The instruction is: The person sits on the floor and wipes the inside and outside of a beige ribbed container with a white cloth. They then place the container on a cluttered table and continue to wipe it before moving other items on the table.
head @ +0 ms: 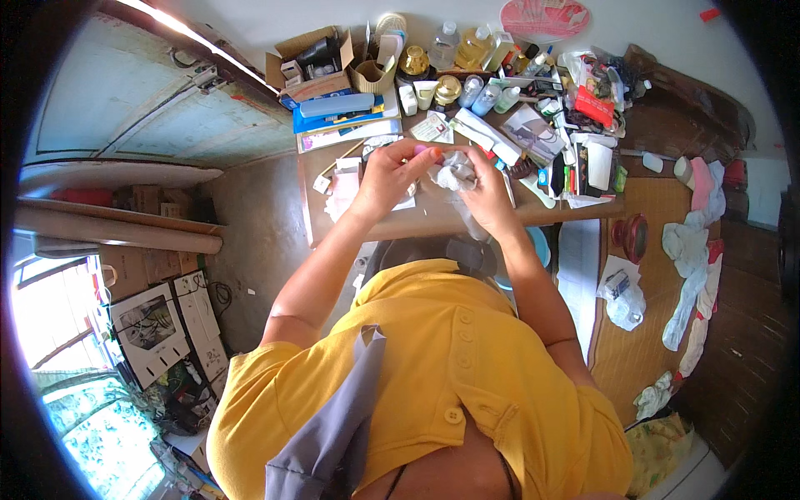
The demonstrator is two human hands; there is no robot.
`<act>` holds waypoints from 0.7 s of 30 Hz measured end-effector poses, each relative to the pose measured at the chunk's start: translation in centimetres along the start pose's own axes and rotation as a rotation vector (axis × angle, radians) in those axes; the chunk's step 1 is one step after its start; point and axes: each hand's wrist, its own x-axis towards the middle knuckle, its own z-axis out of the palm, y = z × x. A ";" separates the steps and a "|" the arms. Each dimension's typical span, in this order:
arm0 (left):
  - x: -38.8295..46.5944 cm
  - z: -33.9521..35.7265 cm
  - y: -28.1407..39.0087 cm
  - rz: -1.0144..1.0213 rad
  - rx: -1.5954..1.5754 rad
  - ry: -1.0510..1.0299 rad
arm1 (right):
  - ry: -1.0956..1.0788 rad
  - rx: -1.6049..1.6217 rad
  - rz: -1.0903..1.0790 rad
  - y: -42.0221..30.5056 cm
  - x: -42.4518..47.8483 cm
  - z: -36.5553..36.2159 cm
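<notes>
My right hand [494, 190] grips a bunched whitish cloth or tissue [456, 172] above the desk. A pale, partly see-through length [473, 219], blurred, hangs below that hand; whether it belongs to the bundle is unclear. Close on the bundle's left is my left hand [390, 175], its thumb and fingers drawn together at the tips. Spots of pink and orange show at those fingertips, too small to tell whether they are nails or a held thing. Beneath both hands is the front part of the brown desk [400, 230].
Bottles [445, 47], jars and a cardboard box [312, 65] crowd the desk's back. A folder stack [347, 119] lies left, a picture card [533, 132] right. Several socks [684, 250] and a plastic bag [625, 306] rest on a woven mat [625, 369]. A blue basin [539, 247] sits below.
</notes>
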 end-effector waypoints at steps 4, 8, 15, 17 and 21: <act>-0.3 -0.2 0.1 0.062 -0.131 0.100 | 0.087 -0.055 0.031 0.2 -0.4 -0.2; 0.1 -2.6 -0.5 -0.099 -0.569 0.349 | 0.377 0.256 0.351 0.6 -0.8 -2.6; 0.7 -4.1 -1.5 -0.239 -0.829 0.322 | 0.360 0.582 0.317 0.0 -1.3 -3.8; 1.0 -4.0 -1.9 -0.195 -0.711 0.288 | 0.329 0.607 0.320 0.3 -1.4 -2.6; 3.4 -5.4 -0.2 -0.029 -0.415 0.402 | 0.210 0.542 0.369 -0.7 -1.9 -1.3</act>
